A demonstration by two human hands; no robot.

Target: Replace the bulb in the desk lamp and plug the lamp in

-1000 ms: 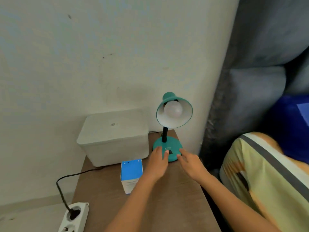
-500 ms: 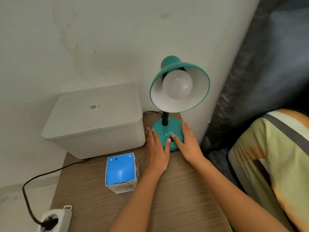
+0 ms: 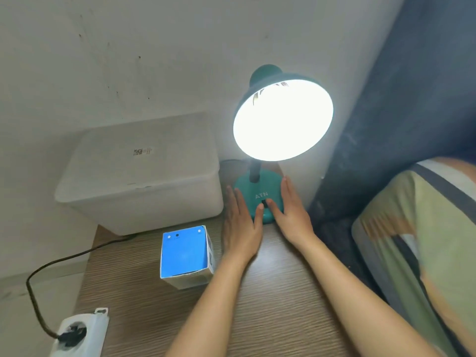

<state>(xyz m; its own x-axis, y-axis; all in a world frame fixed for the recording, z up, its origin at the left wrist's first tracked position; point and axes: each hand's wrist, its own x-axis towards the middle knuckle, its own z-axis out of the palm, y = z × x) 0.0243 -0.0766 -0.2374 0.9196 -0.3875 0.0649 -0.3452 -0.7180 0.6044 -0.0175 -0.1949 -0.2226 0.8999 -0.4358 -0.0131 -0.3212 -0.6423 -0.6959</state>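
The teal desk lamp (image 3: 260, 73) stands at the back of the wooden table (image 3: 270, 305) and its bulb (image 3: 283, 119) glows bright white, filling the shade. My left hand (image 3: 240, 222) lies flat against the left side of the lamp's round base (image 3: 257, 189). My right hand (image 3: 288, 210) rests on the base's right side, its thumb on the black switch (image 3: 264, 202). The lamp's black cord (image 3: 38, 305) runs left off the table, and its plug (image 3: 72, 336) sits in a white power strip (image 3: 87, 328) on the floor.
A blue-topped bulb carton (image 3: 185, 253) stands left of my left wrist. Behind it is a white lidded plastic bin (image 3: 139, 176) against the wall. A dark curtain (image 3: 412, 99) and patterned bedding (image 3: 425, 240) lie to the right.
The bulb was dark and is now lit. My right thumb has moved onto the switch on the base. The camera has come closer to the lamp.
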